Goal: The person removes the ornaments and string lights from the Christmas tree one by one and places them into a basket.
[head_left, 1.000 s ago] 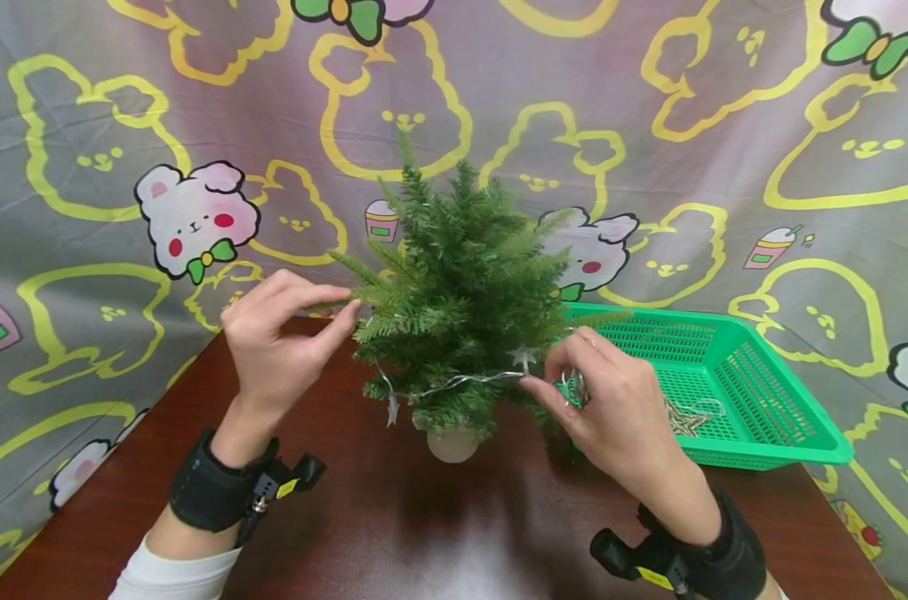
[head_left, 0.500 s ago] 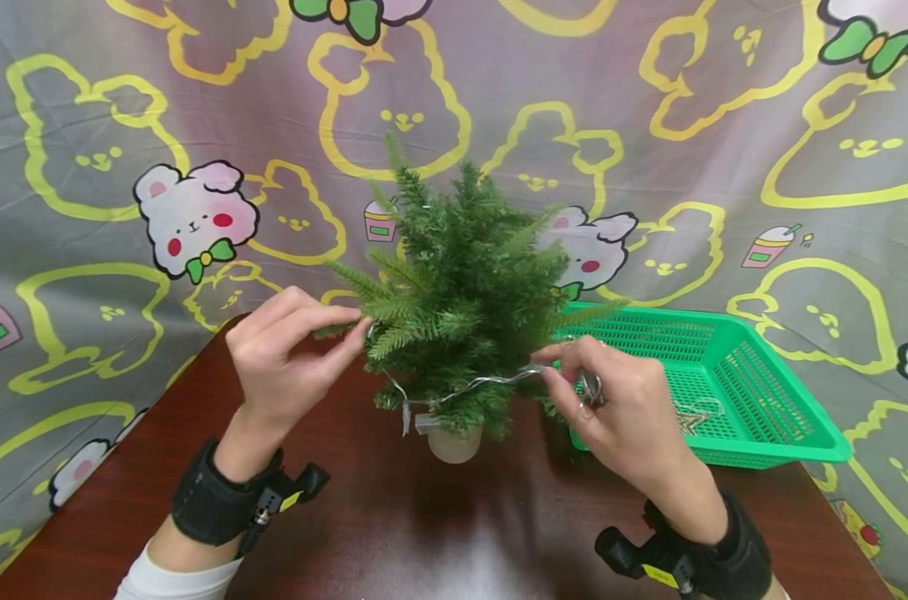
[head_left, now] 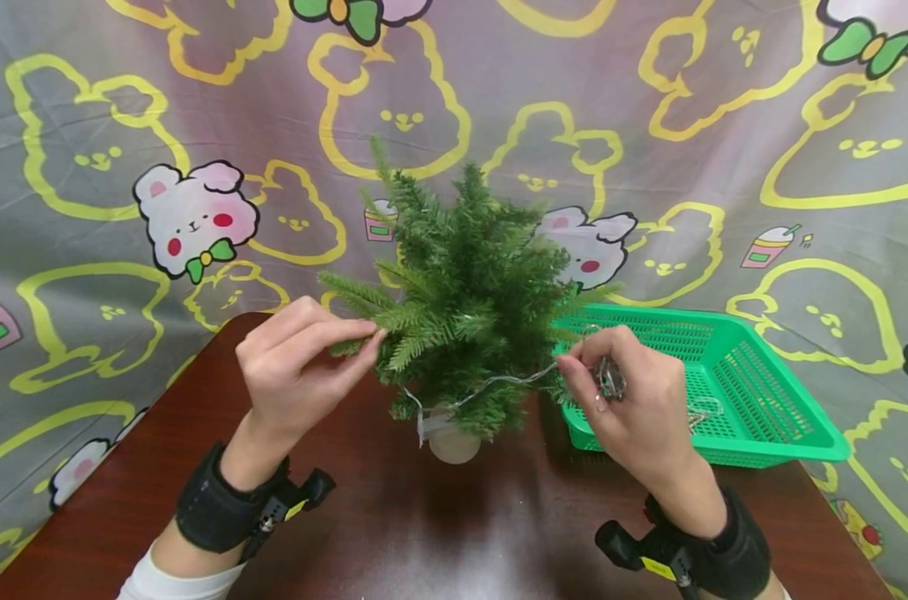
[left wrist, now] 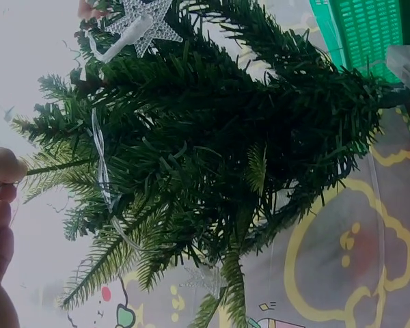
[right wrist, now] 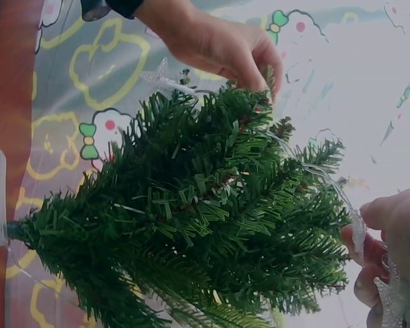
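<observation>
A small artificial Christmas tree (head_left: 484, 267) stands on a pale round base (head_left: 455, 447) in the middle of the table. My left hand (head_left: 292, 367) pinches the tip of a branch on its left side between thumb and forefinger. Around the lower branches runs a clear string of star lights (head_left: 502, 380); one star (left wrist: 145, 29) shows large in the left wrist view. To the right of the tree, my right hand (head_left: 637, 400) pinches the light string, its fingers curled over a bunch of looped wire and stars (right wrist: 389, 301).
A green plastic basket (head_left: 817, 429) stands behind and right of my right hand, with gold star ornaments (head_left: 697, 419) in it. A grey cartoon-print cloth (head_left: 273, 100) hangs behind the dark wooden table (head_left: 393, 533).
My left hand has moved right and slightly down, still at the branch tip. My right hand has drawn right with the light string. The tree's branches have shifted, its thin upper-left sprig leaning farther left.
</observation>
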{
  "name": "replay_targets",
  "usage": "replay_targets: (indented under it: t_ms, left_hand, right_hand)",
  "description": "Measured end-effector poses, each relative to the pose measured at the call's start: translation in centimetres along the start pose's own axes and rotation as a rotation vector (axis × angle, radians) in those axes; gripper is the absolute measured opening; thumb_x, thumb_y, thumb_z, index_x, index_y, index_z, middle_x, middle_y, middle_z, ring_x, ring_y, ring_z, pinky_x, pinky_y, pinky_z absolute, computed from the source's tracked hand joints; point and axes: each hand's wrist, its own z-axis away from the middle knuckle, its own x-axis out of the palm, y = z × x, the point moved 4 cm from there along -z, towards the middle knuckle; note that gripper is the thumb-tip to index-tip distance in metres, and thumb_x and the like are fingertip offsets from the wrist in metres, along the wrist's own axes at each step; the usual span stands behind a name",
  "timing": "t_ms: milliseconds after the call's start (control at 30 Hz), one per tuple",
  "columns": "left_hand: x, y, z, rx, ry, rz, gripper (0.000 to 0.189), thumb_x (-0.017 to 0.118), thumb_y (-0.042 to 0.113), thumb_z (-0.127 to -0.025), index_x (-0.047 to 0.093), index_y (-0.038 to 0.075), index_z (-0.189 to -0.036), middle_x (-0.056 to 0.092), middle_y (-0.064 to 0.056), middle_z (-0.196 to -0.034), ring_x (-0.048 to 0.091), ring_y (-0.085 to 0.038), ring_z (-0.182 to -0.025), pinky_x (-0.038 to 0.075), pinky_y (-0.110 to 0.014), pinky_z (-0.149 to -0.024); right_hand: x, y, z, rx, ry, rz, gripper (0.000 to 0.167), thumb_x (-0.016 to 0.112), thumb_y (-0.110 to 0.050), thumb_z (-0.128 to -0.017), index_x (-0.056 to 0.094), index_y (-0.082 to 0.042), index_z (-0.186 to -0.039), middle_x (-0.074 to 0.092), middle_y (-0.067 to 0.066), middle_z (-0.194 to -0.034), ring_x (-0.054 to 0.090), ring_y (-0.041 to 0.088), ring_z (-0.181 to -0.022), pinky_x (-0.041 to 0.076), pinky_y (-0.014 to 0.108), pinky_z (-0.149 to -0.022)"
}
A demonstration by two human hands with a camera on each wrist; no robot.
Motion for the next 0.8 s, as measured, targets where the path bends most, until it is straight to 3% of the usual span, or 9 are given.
replay_targets:
  t_ms: [233,400,533,800]
  left_hand:
    - [0.5,0.6,-0.2,0.032,0.012,0.008,0.021,0.077,0.017,-0.085,0.076,0.001,-0.071,0.061,-0.007,-0.058,0.045,-0.015,-0.049,0.029,-0.024,-0.048]
    - [0.7,0.9,-0.2,0.059,0.011,0.019,0.021,0.077,0.017,-0.085,0.076,0.001,-0.071,0.059,-0.006,-0.057,0.043,-0.014,-0.049,0.03,-0.024,-0.048]
    - [0.9,1.1,-0.2,0.071,0.018,0.027,0.019,0.077,0.014,-0.084,0.076,0.001,-0.07,0.058,-0.005,-0.056,0.042,-0.014,-0.048,0.03,-0.024,-0.048]
    - [1.3,1.7,-0.3,0.108,0.025,0.043,0.017,0.077,0.011,-0.084,0.076,0.001,-0.071,0.056,-0.003,-0.055,0.043,-0.013,-0.048,0.032,-0.024,-0.048]
  right_hand:
    - [0.0,0.3,0.3,0.039,-0.053,0.062,0.043,0.044,-0.041,-0.105,0.058,-0.001,-0.096,0.051,-0.002,-0.062,0.039,0.004,-0.046,0.026,0.015,-0.043]
    - [0.2,0.4,0.3,0.065,-0.14,0.088,0.043,0.039,-0.038,-0.107,0.064,-0.003,-0.109,0.057,0.0,-0.07,0.043,0.005,-0.052,0.032,0.019,-0.047]
    - [0.4,0.5,0.4,0.064,-0.166,0.085,0.042,0.043,-0.04,-0.105,0.066,-0.007,-0.094,0.057,-0.002,-0.072,0.042,0.004,-0.056,0.033,0.02,-0.049]
    - [0.4,0.8,0.5,0.053,-0.183,0.065,0.047,0.05,-0.055,-0.097,0.054,-0.014,-0.073,0.046,-0.009,-0.065,0.038,0.001,-0.057,0.029,0.016,-0.05]
